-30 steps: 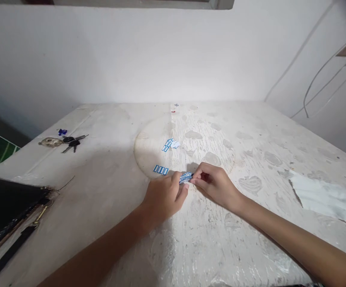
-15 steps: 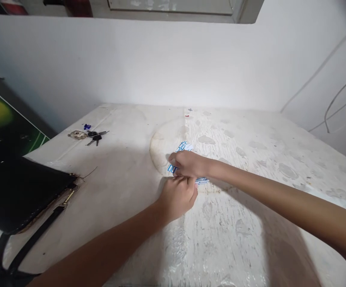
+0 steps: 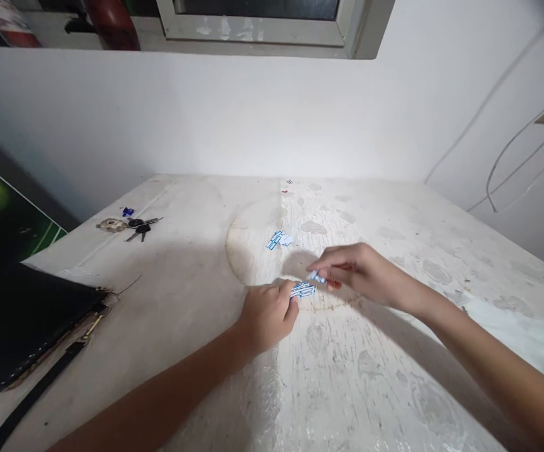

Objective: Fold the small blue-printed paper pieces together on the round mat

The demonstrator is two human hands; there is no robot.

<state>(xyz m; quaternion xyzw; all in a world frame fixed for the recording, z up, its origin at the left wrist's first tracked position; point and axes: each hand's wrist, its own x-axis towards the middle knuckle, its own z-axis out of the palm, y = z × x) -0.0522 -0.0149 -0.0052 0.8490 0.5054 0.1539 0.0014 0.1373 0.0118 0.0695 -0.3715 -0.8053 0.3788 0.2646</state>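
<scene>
My left hand [image 3: 266, 315] rests on the table, closed around a folded white strip with blue printed lines [image 3: 302, 289]. The strip's end sticks out past the thumb and forefinger. Just to the right, my right hand [image 3: 361, 271] pinches a small white piece with blue lines [image 3: 317, 277] between thumb and fingertips, close above the strip's end. Whether that piece is still joined to the strip, I cannot tell. A small heap of white, blue-lined scraps [image 3: 278, 240] lies farther back on the table.
At the left lie a bunch of keys [image 3: 140, 227] with a tag and a small blue item [image 3: 128, 212]. A black bag [image 3: 31, 320] with a strap covers the near left. Tiny scraps [image 3: 289, 182] sit near the wall. A thin cable [image 3: 490, 182] hangs at the right.
My right hand has moved right, off the scraps and away from over my left hand, with a small piece in its fingertips. My left hand keeps its hold on the strip.
</scene>
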